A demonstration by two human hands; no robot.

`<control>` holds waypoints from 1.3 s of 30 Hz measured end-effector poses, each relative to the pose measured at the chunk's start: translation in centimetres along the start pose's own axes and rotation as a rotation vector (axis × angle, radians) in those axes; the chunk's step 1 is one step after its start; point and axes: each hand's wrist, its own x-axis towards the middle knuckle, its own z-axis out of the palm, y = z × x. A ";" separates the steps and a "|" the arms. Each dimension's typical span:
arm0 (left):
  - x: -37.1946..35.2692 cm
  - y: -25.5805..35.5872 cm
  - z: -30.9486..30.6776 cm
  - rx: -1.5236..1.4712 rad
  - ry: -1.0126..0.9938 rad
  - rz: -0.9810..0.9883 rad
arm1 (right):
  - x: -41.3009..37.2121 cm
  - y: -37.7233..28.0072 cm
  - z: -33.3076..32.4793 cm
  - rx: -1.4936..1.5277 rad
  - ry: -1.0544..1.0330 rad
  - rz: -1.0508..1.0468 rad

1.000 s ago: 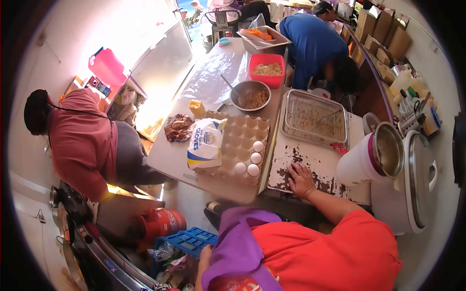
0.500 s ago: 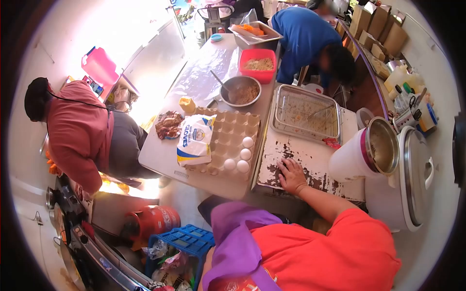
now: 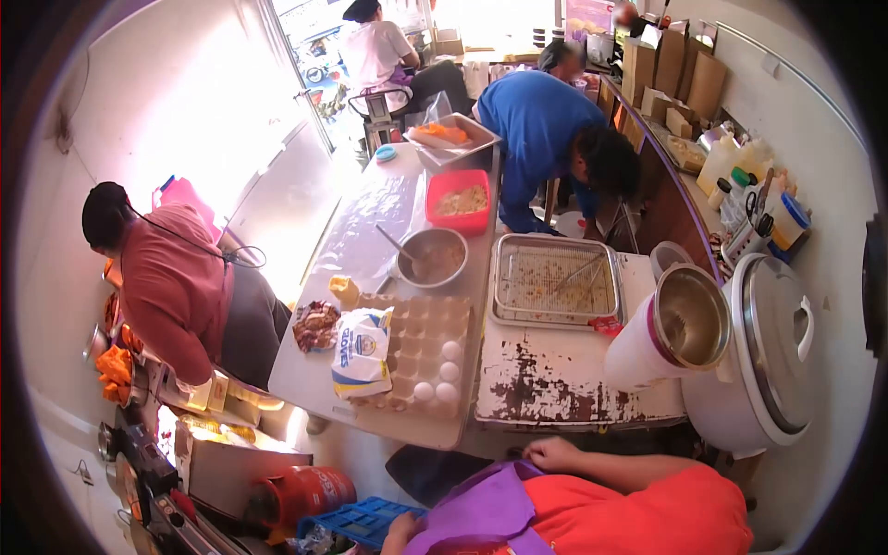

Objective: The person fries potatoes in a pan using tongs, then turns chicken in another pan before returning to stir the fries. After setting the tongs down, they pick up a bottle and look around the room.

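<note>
My right hand (image 3: 552, 455) is closed in front of my body, its curled fingers at the edge of my purple apron (image 3: 486, 509). Whether they hold anything is hidden. My left hand (image 3: 400, 532) shows only in part beside the apron, near a blue plastic crate (image 3: 356, 524); its fingers cannot be made out. Just beyond my right hand stands a worktop with peeling white paint (image 3: 536, 384). A metal tray with a wire rack (image 3: 557, 277) rests on it. On the table to the left lie an egg carton (image 3: 430, 324) with several eggs (image 3: 448, 371) and a gloves packet (image 3: 362, 351).
A metal bowl with a spoon (image 3: 432, 259) and a red tub (image 3: 458, 202) stand further up the table. At right are a white bucket with a metal pot (image 3: 638, 347) and a large lidded cooker (image 3: 740, 398). Co-workers bend at left and beyond the tray. A red gas cylinder (image 3: 310, 490) stands low left.
My right hand has left the peeling worktop and drawn back to my apron, its fingers now curled. The view has shifted, and the co-worker at left appears slightly lower.
</note>
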 end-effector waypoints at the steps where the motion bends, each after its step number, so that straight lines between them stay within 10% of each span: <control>1: 0.9 0.5 -0.5 0.010 0.014 0.023 | -1.1 3.1 1.8 0.026 0.013 0.153; 5: 3.0 4.8 -2.2 0.014 0.013 0.088 | -1.5 10.1 4.0 0.383 0.032 0.885; 8: 3.1 8.7 -3.5 0.052 0.025 0.176 | -0.7 9.6 4.1 0.857 0.337 0.515; 11: 1.8 12.1 -4.8 0.086 0.021 0.240 | 5.2 18.7 9.5 0.700 0.335 0.416; 15: 0.6 14.7 -6.1 0.119 -0.004 0.199 | 4.2 16.3 7.7 1.063 -0.100 0.198; 23: 2.3 12.2 -7.0 0.172 -0.073 0.236 | 5.8 16.8 7.5 0.132 0.445 0.237; 26: 3.5 12.4 -8.1 0.213 -0.042 0.318 | 9.3 28.1 17.8 0.949 0.396 0.345; 28: 4.1 12.7 -8.9 0.187 0.024 0.376 | 7.0 21.7 14.7 0.906 0.318 0.546; 39: -2.9 23.2 -10.4 -0.110 -0.019 0.800 | 1.5 1.5 3.4 0.466 -0.265 0.222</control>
